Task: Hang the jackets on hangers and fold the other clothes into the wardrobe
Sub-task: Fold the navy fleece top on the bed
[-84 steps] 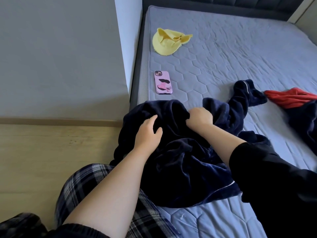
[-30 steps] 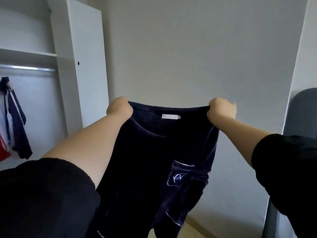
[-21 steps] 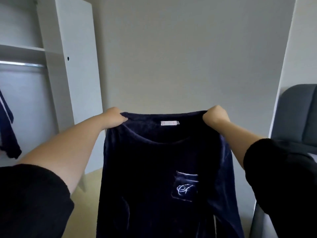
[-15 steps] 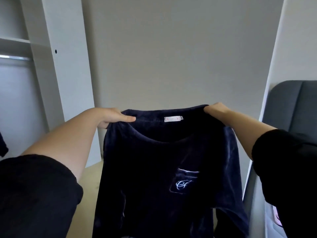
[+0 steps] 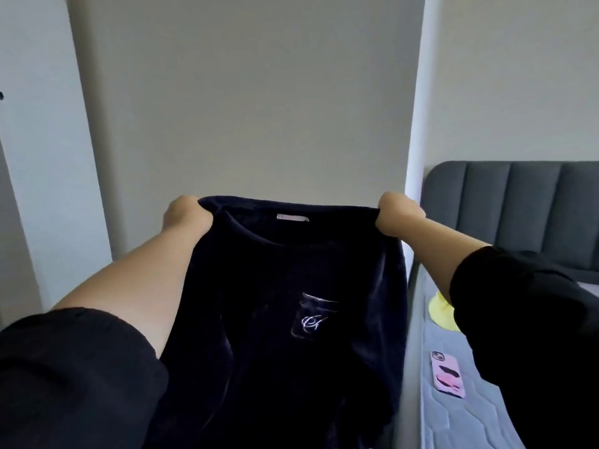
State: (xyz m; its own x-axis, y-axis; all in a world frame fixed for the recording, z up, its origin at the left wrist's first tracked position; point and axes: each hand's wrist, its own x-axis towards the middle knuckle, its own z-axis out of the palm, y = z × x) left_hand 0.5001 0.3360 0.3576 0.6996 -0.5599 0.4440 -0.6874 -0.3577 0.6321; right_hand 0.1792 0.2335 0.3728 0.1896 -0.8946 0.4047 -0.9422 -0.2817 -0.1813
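A dark navy velvet top (image 5: 278, 335) hangs spread out in front of me, with a small white label at the neckline and a chest pocket with white embroidery. My left hand (image 5: 184, 215) grips its left shoulder and my right hand (image 5: 397, 215) grips its right shoulder, both held at the same height. The top's lower part runs out of the frame at the bottom.
The white wardrobe side panel (image 5: 42, 157) stands at the left. At the right lies the bed with a blue-grey mattress (image 5: 460, 419) and a dark grey padded headboard (image 5: 518, 205). A pink phone (image 5: 447, 374) and a yellow garment (image 5: 442, 314) lie on the mattress.
I lifted the top off the bed and spread it by the shoulders. My view has swung right: the wardrobe rail and hanging clothes left the frame, and the bed came in.
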